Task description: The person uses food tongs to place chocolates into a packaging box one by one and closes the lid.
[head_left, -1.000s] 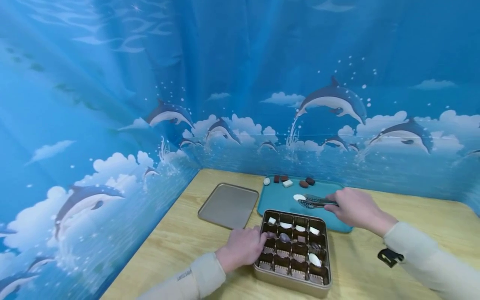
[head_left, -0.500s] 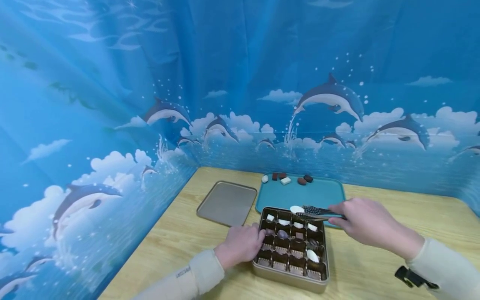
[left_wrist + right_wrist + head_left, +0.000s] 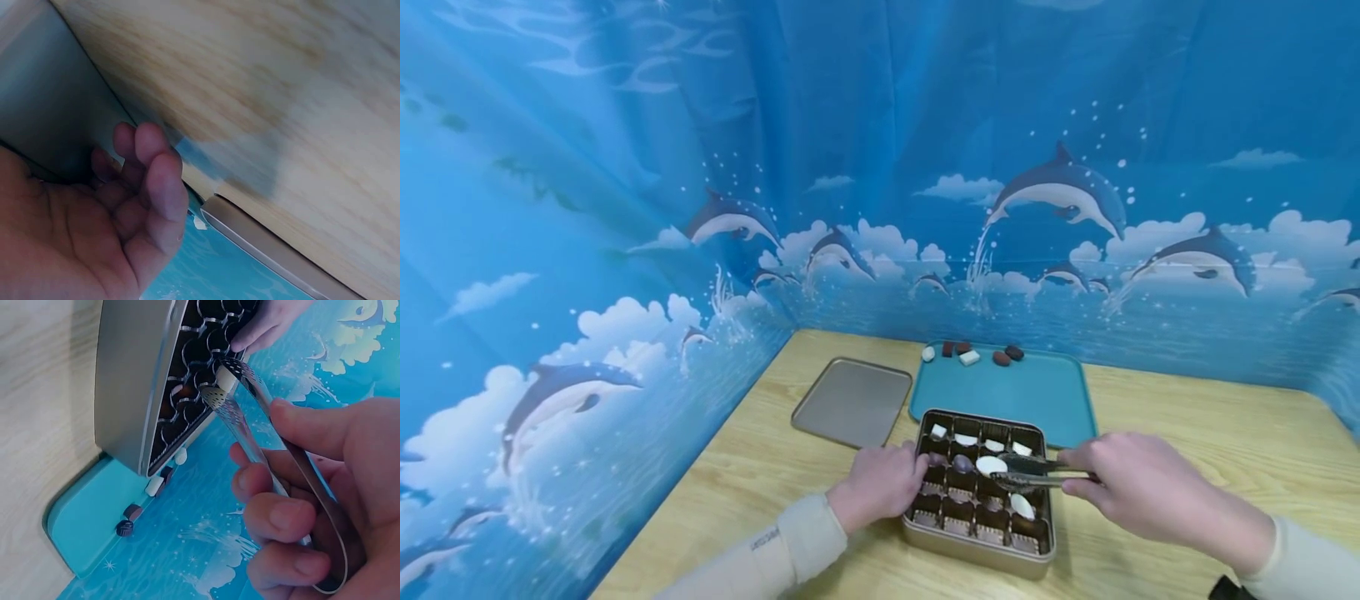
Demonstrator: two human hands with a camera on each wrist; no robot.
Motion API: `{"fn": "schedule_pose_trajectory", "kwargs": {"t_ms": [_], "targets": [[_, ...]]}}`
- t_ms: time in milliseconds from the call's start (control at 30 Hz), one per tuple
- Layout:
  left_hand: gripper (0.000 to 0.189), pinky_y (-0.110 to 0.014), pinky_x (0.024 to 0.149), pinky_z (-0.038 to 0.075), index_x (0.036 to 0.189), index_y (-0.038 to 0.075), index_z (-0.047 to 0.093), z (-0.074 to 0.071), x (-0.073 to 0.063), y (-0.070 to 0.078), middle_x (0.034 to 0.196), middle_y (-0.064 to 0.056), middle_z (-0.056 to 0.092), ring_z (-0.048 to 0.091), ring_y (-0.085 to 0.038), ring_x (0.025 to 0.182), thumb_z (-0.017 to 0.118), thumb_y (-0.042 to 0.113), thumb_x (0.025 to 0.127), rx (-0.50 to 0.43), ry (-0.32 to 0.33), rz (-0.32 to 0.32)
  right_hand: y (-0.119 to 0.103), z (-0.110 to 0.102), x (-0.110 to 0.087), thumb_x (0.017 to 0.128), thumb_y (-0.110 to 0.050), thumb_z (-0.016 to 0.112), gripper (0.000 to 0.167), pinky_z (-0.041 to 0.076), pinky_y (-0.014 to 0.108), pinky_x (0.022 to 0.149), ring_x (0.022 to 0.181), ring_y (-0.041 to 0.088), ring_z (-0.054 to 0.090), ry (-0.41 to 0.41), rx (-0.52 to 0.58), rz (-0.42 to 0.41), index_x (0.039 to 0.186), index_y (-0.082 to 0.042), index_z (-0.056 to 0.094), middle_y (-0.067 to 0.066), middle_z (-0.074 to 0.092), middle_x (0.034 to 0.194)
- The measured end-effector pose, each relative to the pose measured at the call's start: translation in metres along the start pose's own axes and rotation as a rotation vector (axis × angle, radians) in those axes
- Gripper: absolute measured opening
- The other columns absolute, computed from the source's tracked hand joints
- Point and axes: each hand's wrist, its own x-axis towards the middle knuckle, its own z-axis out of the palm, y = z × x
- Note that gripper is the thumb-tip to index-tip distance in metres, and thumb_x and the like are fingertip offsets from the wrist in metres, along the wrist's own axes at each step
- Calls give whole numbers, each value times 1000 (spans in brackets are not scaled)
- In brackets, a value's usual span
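Observation:
My right hand (image 3: 1138, 487) holds metal tongs (image 3: 298, 459), thumb on one arm and fingers round the other. Between the perforated tips of the tongs is a white oval chocolate (image 3: 991, 466), over the second row of a divided chocolate box (image 3: 970, 557). My left hand (image 3: 880, 482) holds the box's left rim, with a digit hooked over the edge; in the left wrist view its fingers (image 3: 165, 187) curl beside the metal wall. Several compartments contain white or dark chocolates, including a white oval one (image 3: 1022, 506) near the right side. Front compartments show bare brown liner.
Behind the box lies a teal tray (image 3: 1045, 392), with several chocolates along its far edge, among them a white block (image 3: 970, 357) and a reddish-brown oval (image 3: 1002, 358). A flat bronze-grey lid (image 3: 853, 404) lies at the left. A dolphin-print curtain (image 3: 880, 167) borders the table.
The right hand has brought the tongs and white oval chocolate from the teal tray toward me, over the box. The left hand keeps its place on the rim.

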Motion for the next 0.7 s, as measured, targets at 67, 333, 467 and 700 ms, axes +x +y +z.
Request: {"fn": "schedule_pose_trajectory", "kwargs": {"t_ms": [67,333,467,700], "targets": [[51,-37,55,48,101,6,64,0,1,0,67,-2,52,56,-19,61,29,43,109,6,2,-1,-1,2,-2,89,-36,74,32,44,26,55,59,-3,54,-16,10,5,114,-16,76,-2,77,102],[48,-38,55,49,90,10,61,0,1,-1,68,-2,53,57,-20,63,31,42,108,-10,7,0,-5,3,-6,86,-40,76,40,33,24,44,43,3,35,-40,70,75,118,-16,74,1,77,109],[49,-37,55,48,94,9,62,-1,0,-1,68,-1,53,55,-18,62,30,43,108,-21,-11,-2,-1,1,0,88,-41,73,42,41,24,49,46,0,39,0,58,56,119,-13,74,3,77,108],[50,-37,57,49,97,9,63,-4,-1,1,70,-3,56,59,-20,65,30,44,108,-10,-24,-16,9,0,16,91,-37,72,44,29,22,44,44,0,29,111,49,39,123,-6,71,-9,57,62]]}}
